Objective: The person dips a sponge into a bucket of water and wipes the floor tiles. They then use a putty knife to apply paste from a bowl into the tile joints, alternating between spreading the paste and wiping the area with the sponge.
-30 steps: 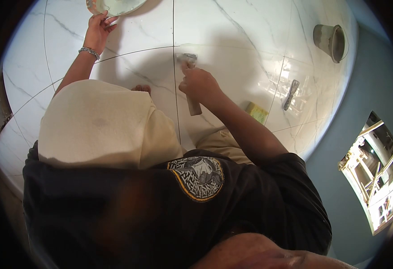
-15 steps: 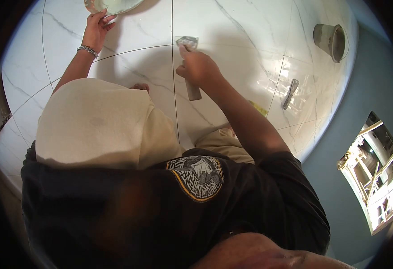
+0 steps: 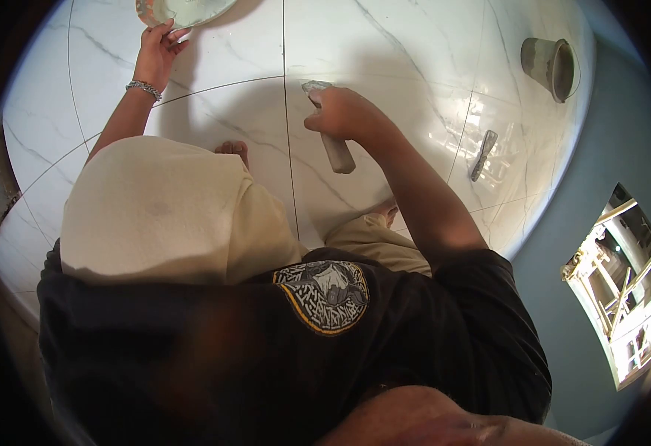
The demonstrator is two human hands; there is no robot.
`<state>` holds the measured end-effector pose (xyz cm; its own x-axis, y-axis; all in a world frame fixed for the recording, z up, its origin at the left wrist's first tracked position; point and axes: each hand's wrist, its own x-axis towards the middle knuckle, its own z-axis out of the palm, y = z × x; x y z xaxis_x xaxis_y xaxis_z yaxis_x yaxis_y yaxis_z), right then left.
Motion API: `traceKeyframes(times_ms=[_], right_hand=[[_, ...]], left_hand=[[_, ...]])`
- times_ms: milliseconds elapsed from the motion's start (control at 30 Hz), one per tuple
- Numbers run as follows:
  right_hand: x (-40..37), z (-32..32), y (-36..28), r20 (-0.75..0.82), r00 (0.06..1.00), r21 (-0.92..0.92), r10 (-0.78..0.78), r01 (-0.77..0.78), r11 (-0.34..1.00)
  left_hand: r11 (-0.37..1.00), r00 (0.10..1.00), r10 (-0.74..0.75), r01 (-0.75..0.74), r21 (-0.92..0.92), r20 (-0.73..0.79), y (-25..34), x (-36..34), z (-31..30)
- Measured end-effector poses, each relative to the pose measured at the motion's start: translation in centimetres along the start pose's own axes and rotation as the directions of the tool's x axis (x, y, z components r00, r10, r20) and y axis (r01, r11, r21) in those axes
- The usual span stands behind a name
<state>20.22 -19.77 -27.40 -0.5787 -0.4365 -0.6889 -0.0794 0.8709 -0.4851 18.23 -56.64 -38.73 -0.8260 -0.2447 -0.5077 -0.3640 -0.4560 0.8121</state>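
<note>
At the upper left, my left hand [image 3: 158, 53] grips the near rim of a shallow bowl [image 3: 198, 18] with pale, wet paste inside; part of the bowl is cut off by the view's top edge. My right hand [image 3: 346, 114] is closed around a putty knife [image 3: 339, 156]. Its long, pale handle sticks out behind the palm toward me, and its paste-smeared blade points away, close over the floor tiles [image 3: 385, 156] beside a dark joint line.
To the right, a second flat tool [image 3: 483, 156] lies on the tiles. A grey bucket [image 3: 550, 68] lies tipped near the blue wall [image 3: 556, 223]. My bare foot [image 3: 234, 151] stands between the bowl and the putty knife.
My right hand has drawn the putty knife toward me and slightly right, with the handle swinging rightward. My left hand stays at the bowl's rim. My right forearm now hides a yellow item on the floor.
</note>
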Motion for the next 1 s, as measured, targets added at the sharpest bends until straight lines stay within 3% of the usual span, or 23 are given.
traceKeyframes(times_ms=[233, 267, 367, 400, 467, 533, 633, 700, 733, 800, 833, 900, 967, 1000], right_hand=[[3.4, 0.6, -1.2, -0.016, 0.993, -0.106, -0.115, 0.112, 0.988], [3.3, 0.8, -1.6, 0.116, 0.992, -0.117, -0.054, 0.067, 0.991], [1.2, -0.3, -2.8, 0.187, 0.982, -0.106, 0.003, 0.017, 0.994], [0.7, -0.9, -2.3, 0.177, 0.984, -0.112, -0.007, 0.027, 0.993], [0.1, -2.1, 0.1, -0.013, 0.999, 0.011, 0.048, -0.048, 0.999], [-0.3, -2.1, 2.1, -0.110, 0.989, 0.009, 0.099, -0.099, 0.995], [-0.7, -0.5, 3.9, -0.130, 0.991, -0.009, -0.019, 0.018, 1.000], [-1.8, -3.0, 1.7, 0.045, 0.995, 0.098, 0.085, -0.089, 0.991], [-1.7, -4.1, 1.5, 0.035, 0.997, 0.095, 0.073, -0.076, 0.993], [-2.1, -6.0, 0.9, -0.219, 0.974, 0.104, -0.064, 0.088, 0.991], [-2.6, -7.3, -0.7, -0.221, 0.973, 0.105, -0.067, 0.092, 0.990], [-4.0, -9.8, -4.5, -0.118, 0.977, 0.526, 0.179, -0.091, 0.846], [-3.9, -10.3, -6.7, -0.117, 0.979, 0.588, 0.170, -0.069, 0.806], [-3.7, -10.8, -7.7, -0.038, 0.991, 0.609, 0.132, -0.081, 0.789]], left_hand=[[0.999, 1.000, -0.019, 0.019, -0.038, 0.005, -0.4, 0.3, -0.4], [0.999, 1.000, -0.009, 0.010, -0.032, 0.013, -0.5, 0.6, -0.5], [0.999, 1.000, -0.019, 0.019, -0.044, -0.014, -0.3, 0.0, 0.1], [0.999, 0.999, -0.017, 0.016, -0.030, -0.039, -0.2, -0.3, 0.5], [0.999, 0.998, -0.008, 0.006, -0.039, -0.059, -0.5, -0.3, 0.3], [0.997, 0.996, -0.008, 0.001, -0.083, -0.085, -0.2, -0.6, 0.6], [0.972, 0.991, -0.114, 0.096, -0.213, -0.074, 0.1, -0.3, 0.4], [0.957, 0.982, -0.179, 0.161, -0.243, -0.058, 1.6, -0.8, 1.3], [0.960, 0.985, -0.163, 0.145, -0.242, -0.059, 2.2, -1.2, 1.8], [0.976, 0.988, -0.153, 0.154, -0.152, 0.014, 3.4, -2.3, 2.9], [0.977, 0.989, -0.150, 0.151, -0.150, 0.014, 4.0, -2.9, 3.6], [0.994, 0.992, -0.104, 0.102, 0.035, 0.065, 4.9, -4.0, 5.2], [0.992, 0.986, -0.109, 0.099, 0.084, 0.124, 4.9, -4.7, 6.1], [0.986, 0.972, -0.164, 0.155, 0.065, 0.169, 5.0, -5.2, 6.7]])
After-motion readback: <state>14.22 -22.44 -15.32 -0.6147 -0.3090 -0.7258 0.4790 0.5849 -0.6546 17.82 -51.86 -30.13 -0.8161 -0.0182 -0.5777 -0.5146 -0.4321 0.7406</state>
